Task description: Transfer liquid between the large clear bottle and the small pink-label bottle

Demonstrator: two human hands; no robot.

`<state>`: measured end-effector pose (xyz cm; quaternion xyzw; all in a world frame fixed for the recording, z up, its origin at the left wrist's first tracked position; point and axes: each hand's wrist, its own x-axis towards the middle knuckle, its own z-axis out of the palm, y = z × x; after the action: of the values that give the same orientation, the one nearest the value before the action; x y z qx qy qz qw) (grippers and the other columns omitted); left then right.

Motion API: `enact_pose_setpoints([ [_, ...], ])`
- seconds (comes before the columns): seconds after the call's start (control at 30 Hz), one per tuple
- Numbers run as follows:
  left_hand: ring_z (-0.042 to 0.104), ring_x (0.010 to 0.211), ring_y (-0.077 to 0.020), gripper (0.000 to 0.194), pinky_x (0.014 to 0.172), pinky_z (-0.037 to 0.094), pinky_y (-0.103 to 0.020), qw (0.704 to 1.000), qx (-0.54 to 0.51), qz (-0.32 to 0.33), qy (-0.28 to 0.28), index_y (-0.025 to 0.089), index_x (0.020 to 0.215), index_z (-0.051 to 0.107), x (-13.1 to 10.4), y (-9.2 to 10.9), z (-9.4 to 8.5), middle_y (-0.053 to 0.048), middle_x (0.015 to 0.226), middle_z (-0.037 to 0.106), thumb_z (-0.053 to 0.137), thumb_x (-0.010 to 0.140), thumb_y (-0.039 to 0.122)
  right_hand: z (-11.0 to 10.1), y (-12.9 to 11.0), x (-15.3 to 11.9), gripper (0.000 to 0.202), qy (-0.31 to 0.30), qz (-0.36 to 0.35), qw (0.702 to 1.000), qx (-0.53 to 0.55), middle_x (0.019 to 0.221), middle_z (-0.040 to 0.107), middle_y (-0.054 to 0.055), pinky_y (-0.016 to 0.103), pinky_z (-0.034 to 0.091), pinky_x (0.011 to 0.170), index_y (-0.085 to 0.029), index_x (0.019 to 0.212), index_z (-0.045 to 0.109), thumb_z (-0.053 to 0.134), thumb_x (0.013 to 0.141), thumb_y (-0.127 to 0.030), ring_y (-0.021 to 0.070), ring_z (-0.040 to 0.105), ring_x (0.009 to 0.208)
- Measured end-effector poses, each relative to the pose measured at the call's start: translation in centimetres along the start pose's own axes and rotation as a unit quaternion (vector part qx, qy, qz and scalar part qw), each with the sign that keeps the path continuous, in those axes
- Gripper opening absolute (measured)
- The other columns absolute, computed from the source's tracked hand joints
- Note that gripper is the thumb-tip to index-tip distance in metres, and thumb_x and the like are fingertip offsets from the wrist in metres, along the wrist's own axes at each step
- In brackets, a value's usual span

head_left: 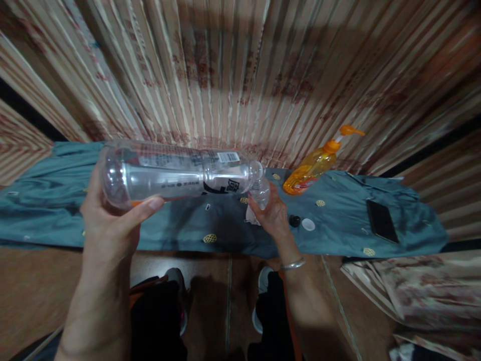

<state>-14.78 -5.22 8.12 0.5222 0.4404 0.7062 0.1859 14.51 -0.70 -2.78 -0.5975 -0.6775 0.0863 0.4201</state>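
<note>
My left hand [116, 220] grips the base end of a large clear plastic bottle [165, 173], thumb along its near side. The bottle lies almost level in the air above the cloth, its neck pointing right, with a barcode and dark print on its wall. At its mouth, a smaller clear plastic container [260, 193] is held by my right hand [274, 213], fingers closed around it. The mouths seem to meet, but I cannot tell whether they touch. Whether any liquid is inside is unclear. Below my right hand lie a black cap [295, 220] and a white cap [308, 224].
An orange pump bottle [310, 170] stands behind my right hand. Towards the right end of the teal cloth [233, 235] lies a dark phone [382, 220]. A pleated patterned curtain [233, 75] hangs along the back. My feet are on the brown floor below the front edge.
</note>
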Motion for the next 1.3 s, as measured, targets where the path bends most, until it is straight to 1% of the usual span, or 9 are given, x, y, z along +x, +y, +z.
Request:
enact_pose_setpoints([
  [0.27,0.065,0.128,-0.0446,0.081,0.117,0.037,-0.077,1.000,-0.008,-0.005,0.001,0.027,0.113,0.076,0.00,0.01,0.02,-0.008,0.114,0.074,0.102,0.040,0.051,0.07,-0.06,-0.08,0.070,-0.003,0.007,1.000,0.004,0.134,0.070,0.019,0.062,0.058,0.100,-0.023,0.150,0.044,0.069,0.089,-0.049,0.0384,0.070,0.121],
  [0.4,0.064,0.130,-0.0450,0.085,0.118,0.036,-0.077,1.000,-0.013,-0.007,0.005,0.028,0.116,0.075,0.05,0.15,0.07,-0.008,0.120,0.073,0.103,0.039,0.048,0.08,0.06,-0.05,0.070,-0.006,0.005,1.000,0.002,0.135,0.070,0.017,0.063,0.057,0.101,-0.027,0.150,0.042,0.069,0.090,-0.051,0.0369,0.069,0.123],
  [0.57,0.066,0.127,-0.0434,0.090,0.115,0.043,-0.073,1.000,0.017,0.010,-0.001,0.030,0.122,0.072,0.03,-0.25,-0.10,-0.007,0.123,0.072,0.098,0.041,0.062,0.06,0.08,-0.08,0.071,-0.001,-0.001,1.000,0.008,0.134,0.070,0.019,0.063,0.057,0.101,-0.025,0.151,0.043,0.069,0.090,-0.049,0.0382,0.070,0.121],
  [0.63,0.066,0.126,-0.0428,0.090,0.114,0.044,-0.072,1.000,0.021,0.013,-0.001,0.029,0.123,0.072,0.00,-0.39,-0.17,-0.007,0.123,0.072,0.097,0.043,0.064,0.09,0.06,-0.10,0.071,0.001,-0.001,1.000,0.004,0.134,0.070,0.019,0.061,0.058,0.101,-0.023,0.151,0.044,0.069,0.090,-0.051,0.0381,0.070,0.122],
  [0.77,0.067,0.125,-0.0417,0.089,0.114,0.045,-0.070,1.000,0.020,0.010,-0.003,0.029,0.123,0.072,-0.02,-0.23,-0.14,-0.008,0.122,0.073,0.098,0.044,0.060,0.21,0.11,-0.14,0.070,0.008,-0.010,1.000,-0.001,0.134,0.070,0.019,0.060,0.058,0.101,-0.022,0.150,0.044,0.068,0.091,-0.050,0.0380,0.070,0.121],
  [0.87,0.065,0.128,-0.0427,0.090,0.116,0.043,-0.071,1.000,0.011,0.003,0.000,0.029,0.121,0.073,0.01,-0.04,-0.08,-0.008,0.123,0.073,0.100,0.040,0.059,0.21,0.13,-0.14,0.071,0.010,-0.014,1.000,-0.005,0.135,0.070,0.019,0.061,0.058,0.101,-0.023,0.151,0.044,0.069,0.090,-0.048,0.0384,0.070,0.122],
  [0.97,0.065,0.129,-0.0436,0.092,0.116,0.042,-0.072,1.000,0.001,0.000,0.006,0.030,0.120,0.073,0.03,-0.07,-0.09,-0.008,0.122,0.073,0.101,0.036,0.058,0.10,0.02,-0.11,0.070,0.009,-0.007,1.000,-0.010,0.134,0.071,0.019,0.059,0.059,0.100,-0.023,0.149,0.045,0.069,0.090,-0.050,0.0375,0.071,0.120],
  [1.13,0.067,0.126,-0.0414,0.089,0.114,0.046,-0.069,1.000,0.013,0.010,0.000,0.029,0.121,0.072,-0.01,-0.24,-0.13,-0.008,0.123,0.072,0.099,0.043,0.059,-0.04,-0.22,-0.04,0.071,0.003,0.001,1.000,-0.015,0.131,0.072,0.019,0.055,0.060,0.099,-0.018,0.147,0.046,0.068,0.090,-0.053,0.0366,0.072,0.120],
  [1.3,0.066,0.127,-0.0423,0.090,0.116,0.042,-0.072,1.000,-0.006,-0.003,0.005,0.028,0.119,0.074,0.05,-0.07,-0.04,-0.007,0.121,0.073,0.102,0.038,0.054,0.00,-0.14,-0.02,0.068,0.000,-0.006,1.000,-0.011,0.133,0.071,0.018,0.053,0.059,0.100,-0.023,0.148,0.045,0.070,0.090,-0.049,0.0358,0.071,0.121],
])
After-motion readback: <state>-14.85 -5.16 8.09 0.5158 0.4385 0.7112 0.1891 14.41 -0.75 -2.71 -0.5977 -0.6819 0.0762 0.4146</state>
